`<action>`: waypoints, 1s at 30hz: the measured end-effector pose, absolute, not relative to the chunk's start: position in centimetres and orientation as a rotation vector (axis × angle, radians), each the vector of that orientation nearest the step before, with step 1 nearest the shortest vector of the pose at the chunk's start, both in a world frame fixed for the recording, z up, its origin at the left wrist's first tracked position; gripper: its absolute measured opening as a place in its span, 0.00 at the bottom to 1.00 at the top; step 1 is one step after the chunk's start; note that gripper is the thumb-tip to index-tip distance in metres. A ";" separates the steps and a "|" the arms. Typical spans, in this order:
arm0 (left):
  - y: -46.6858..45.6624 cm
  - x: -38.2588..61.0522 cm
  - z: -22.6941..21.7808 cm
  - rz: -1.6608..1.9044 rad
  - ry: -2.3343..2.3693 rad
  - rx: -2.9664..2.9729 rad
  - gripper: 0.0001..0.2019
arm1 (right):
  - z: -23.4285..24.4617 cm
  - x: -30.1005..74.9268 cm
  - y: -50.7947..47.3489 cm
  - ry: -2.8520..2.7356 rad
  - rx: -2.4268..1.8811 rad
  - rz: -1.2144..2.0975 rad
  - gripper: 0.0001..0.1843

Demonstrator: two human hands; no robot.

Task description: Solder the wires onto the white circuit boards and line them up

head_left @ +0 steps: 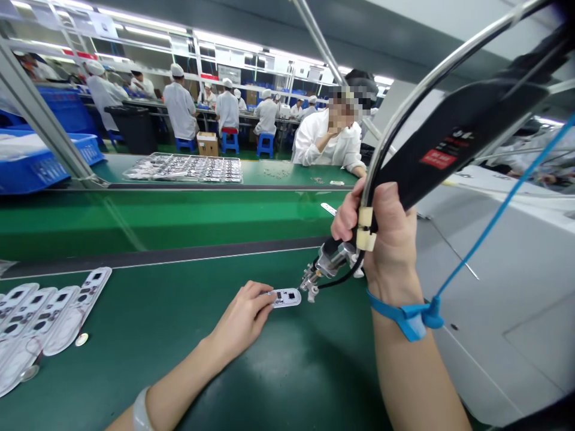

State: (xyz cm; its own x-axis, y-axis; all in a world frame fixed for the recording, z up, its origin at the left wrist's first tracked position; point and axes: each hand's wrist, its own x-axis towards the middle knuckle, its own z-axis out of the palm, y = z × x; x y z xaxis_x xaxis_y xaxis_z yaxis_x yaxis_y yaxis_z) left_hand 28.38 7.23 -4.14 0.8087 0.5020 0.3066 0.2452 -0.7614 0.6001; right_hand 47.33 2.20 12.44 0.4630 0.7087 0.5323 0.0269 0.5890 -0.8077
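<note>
My left hand pinches a small white circuit board by its left end, holding it flat just above the green bench mat. My right hand grips a black-handled tool with a curved metal rod, and its metal head points down-left. The head's tip stops a little short of the board's right end, with a small gap between them. A blue wrist strap circles my right wrist, and its blue cord runs up to the right.
Several white flat parts lie in a row at the left of the mat. Beyond a green conveyor belt sit a metal tray of parts and a blue crate. A co-worker in white sits opposite. A white machine housing stands on my right.
</note>
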 end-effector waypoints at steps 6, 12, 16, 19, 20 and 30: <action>7.3 28.4 -4.2 0.628 0.541 2.434 0.11 | 12.0 47.7 2.5 -1.046 -0.890 0.452 0.21; 7.3 28.4 -4.1 0.647 0.529 2.454 0.11 | 12.1 47.6 2.5 -1.035 -0.869 0.442 0.21; 7.4 28.4 -4.1 0.641 0.531 2.459 0.11 | 11.9 47.6 2.7 -1.054 -0.868 0.438 0.19; 7.3 28.4 -4.0 0.629 0.536 2.456 0.11 | 11.8 47.7 2.8 -1.055 -0.890 0.433 0.20; 7.3 28.4 -4.0 0.626 0.538 2.454 0.11 | 11.8 47.7 2.9 -1.052 -0.893 0.437 0.21; 7.2 28.6 -3.7 0.597 0.540 2.448 0.11 | 11.4 47.0 3.1 -1.083 -0.836 0.486 0.19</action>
